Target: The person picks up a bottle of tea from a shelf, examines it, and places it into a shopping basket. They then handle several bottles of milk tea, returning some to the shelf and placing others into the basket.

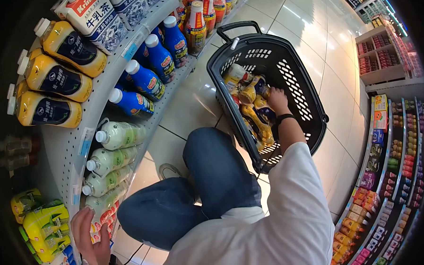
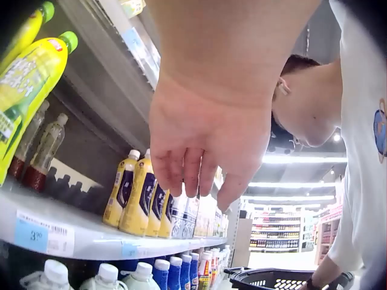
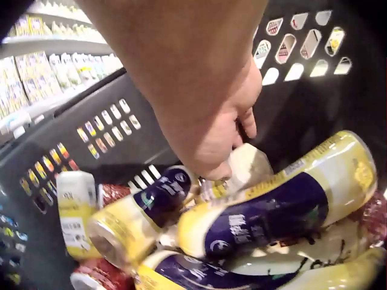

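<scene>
My right hand (image 1: pixel 278 102) reaches down into a black shopping basket (image 1: pixel 316 132) and grips a drink bottle (image 3: pixel 248 166) with a white cap by its top end. Its body is partly hidden by the hand and other bottles. Around it lie several yellow bottles with dark blue labels (image 3: pixel 266 220), a white-capped bottle (image 3: pixel 75 211) and a red-wrapped item (image 3: pixel 103 275). Beside the shelf front, my left hand (image 1: pixel 91 236) holds nothing, its fingers loosely bent. In the left wrist view that hand (image 2: pixel 208 133) hangs in front of the shelf edge.
On the shelf at left stand yellow bottles (image 1: pixel 57 111), blue bottles (image 1: pixel 137 103), pale green bottles (image 1: pixel 122 135) and milk tea cartons (image 1: pixel 92 13). Yellow-green packs (image 1: pixel 47 229) sit at lower left. The basket rests on the tiled floor (image 1: pixel 343 57). Stocked shelves (image 1: pixel 384 187) line the right side.
</scene>
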A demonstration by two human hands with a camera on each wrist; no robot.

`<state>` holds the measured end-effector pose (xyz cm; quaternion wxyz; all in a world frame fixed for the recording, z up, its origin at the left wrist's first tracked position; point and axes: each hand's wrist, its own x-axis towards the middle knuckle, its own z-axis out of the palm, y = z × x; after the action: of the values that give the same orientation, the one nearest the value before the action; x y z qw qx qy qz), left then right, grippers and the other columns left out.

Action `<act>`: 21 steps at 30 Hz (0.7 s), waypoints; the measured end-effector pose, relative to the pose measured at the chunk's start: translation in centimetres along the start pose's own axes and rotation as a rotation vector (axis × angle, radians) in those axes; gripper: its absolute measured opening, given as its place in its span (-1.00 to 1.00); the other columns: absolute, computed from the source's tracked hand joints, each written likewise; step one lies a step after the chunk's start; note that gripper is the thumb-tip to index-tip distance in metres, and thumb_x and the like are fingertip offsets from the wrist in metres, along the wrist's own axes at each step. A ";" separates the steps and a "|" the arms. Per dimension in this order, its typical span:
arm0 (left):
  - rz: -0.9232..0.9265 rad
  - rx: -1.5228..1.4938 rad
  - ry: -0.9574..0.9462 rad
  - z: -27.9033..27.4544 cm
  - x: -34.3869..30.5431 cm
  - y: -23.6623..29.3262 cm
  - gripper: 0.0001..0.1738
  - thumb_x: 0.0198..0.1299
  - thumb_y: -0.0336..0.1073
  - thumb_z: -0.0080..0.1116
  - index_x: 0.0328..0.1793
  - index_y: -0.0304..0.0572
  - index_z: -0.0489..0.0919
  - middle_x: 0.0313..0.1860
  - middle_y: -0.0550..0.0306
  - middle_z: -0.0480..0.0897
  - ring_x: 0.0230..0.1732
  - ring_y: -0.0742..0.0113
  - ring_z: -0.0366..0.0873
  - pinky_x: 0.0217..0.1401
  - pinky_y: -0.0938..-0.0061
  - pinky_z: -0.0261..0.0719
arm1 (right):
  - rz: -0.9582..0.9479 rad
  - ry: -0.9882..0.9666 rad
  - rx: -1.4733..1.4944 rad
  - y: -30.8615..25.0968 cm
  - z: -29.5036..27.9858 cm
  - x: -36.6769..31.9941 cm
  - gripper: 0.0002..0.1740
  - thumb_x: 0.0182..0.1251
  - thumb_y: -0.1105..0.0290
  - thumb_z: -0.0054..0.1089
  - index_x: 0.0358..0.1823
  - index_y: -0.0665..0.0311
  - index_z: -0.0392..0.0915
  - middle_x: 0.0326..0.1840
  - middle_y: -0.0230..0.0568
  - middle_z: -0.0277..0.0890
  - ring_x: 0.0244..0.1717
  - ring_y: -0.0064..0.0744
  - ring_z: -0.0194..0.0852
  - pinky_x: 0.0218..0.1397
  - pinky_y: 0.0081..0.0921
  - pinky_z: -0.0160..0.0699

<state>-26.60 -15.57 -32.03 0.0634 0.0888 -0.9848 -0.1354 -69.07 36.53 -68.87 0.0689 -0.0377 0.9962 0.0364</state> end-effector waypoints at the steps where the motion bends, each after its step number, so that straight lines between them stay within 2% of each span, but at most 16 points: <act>1: -0.048 -0.020 -0.003 0.3 0.0 0.0 -0.44 -0.03 -0.62 0.28 0.20 -0.32 0.52 0.17 -0.12 0.55 0.18 -0.13 0.49 0.25 0.17 0.44 | 0.016 0.075 -0.074 -0.1 1.0 0.2 -0.64 0.23 0.36 0.13 0.07 0.22 0.51 0.07 -0.03 0.58 0.15 -0.01 0.53 0.17 -0.12 0.56; 3: -0.054 -0.018 -0.011 0.5 0.3 0.2 -0.45 -0.03 -0.62 0.28 0.18 -0.33 0.52 0.16 -0.12 0.55 0.18 -0.13 0.49 0.26 0.17 0.43 | 0.027 0.148 -0.149 -0.2 2.1 0.5 -0.68 0.23 0.36 0.12 0.03 0.21 0.54 0.05 -0.05 0.59 0.14 -0.04 0.53 0.12 -0.13 0.57; 5: -0.056 -0.021 -0.002 0.5 0.2 0.3 -0.46 -0.03 -0.62 0.28 0.17 -0.33 0.52 0.16 -0.12 0.55 0.18 -0.13 0.49 0.27 0.17 0.42 | 0.076 0.051 -0.264 -0.5 1.7 1.6 -0.79 0.26 0.34 0.10 -0.12 0.19 0.61 -0.05 -0.12 0.64 0.08 -0.10 0.58 0.04 -0.21 0.59; 7: -0.071 -0.016 0.006 0.2 -0.2 0.3 -0.46 -0.05 -0.62 0.27 0.17 -0.32 0.52 0.14 -0.13 0.55 0.18 -0.12 0.48 0.30 0.18 0.40 | 0.240 0.127 -0.369 -2.0 1.5 1.5 -0.82 0.30 0.35 0.06 -0.31 0.13 0.68 -0.20 -0.24 0.68 -0.13 -0.20 0.69 -0.10 -0.27 0.63; 9: -0.121 -0.046 0.035 -0.2 -0.9 0.1 -0.45 -0.05 -0.63 0.27 0.17 -0.31 0.52 0.14 -0.13 0.55 0.18 -0.11 0.48 0.30 0.19 0.40 | 0.292 0.154 -0.329 -2.1 1.8 1.3 -0.81 0.31 0.36 0.07 -0.32 0.14 0.69 -0.20 -0.23 0.68 -0.15 -0.20 0.70 -0.13 -0.26 0.65; 12: -0.196 -0.062 0.069 -0.4 -2.3 -0.9 -0.44 -0.06 -0.63 0.25 0.17 -0.31 0.52 0.15 -0.12 0.54 0.18 -0.10 0.48 0.30 0.21 0.39 | 0.209 0.160 -0.251 -1.4 1.0 1.0 -0.82 0.31 0.37 0.07 -0.27 0.16 0.68 -0.17 -0.16 0.66 -0.07 -0.16 0.68 -0.08 -0.24 0.65; 19: -0.286 -0.072 0.032 0.6 -2.7 -1.8 -0.45 -0.03 -0.62 0.24 0.20 -0.31 0.52 0.15 -0.10 0.53 0.16 -0.05 0.48 0.27 0.26 0.41 | 0.206 0.032 -0.419 -1.9 -0.8 0.7 -0.76 0.33 0.30 0.07 -0.20 0.13 0.74 -0.09 -0.18 0.64 -0.01 -0.15 0.63 -0.11 -0.26 0.59; 21: -0.305 -0.089 0.000 0.8 -2.2 -1.7 -0.45 -0.01 -0.61 0.23 0.21 -0.31 0.52 0.16 -0.10 0.52 0.16 -0.03 0.48 0.26 0.28 0.41 | 0.145 0.029 -0.441 -1.1 -1.9 0.1 -0.77 0.22 0.23 0.26 -0.18 0.13 0.75 -0.05 -0.17 0.63 0.04 -0.17 0.61 -0.07 -0.28 0.61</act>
<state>-24.32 -16.52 -33.50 0.0460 0.2341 -0.9529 -0.1871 -69.35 35.26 -67.10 0.0419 0.0191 0.9652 0.2575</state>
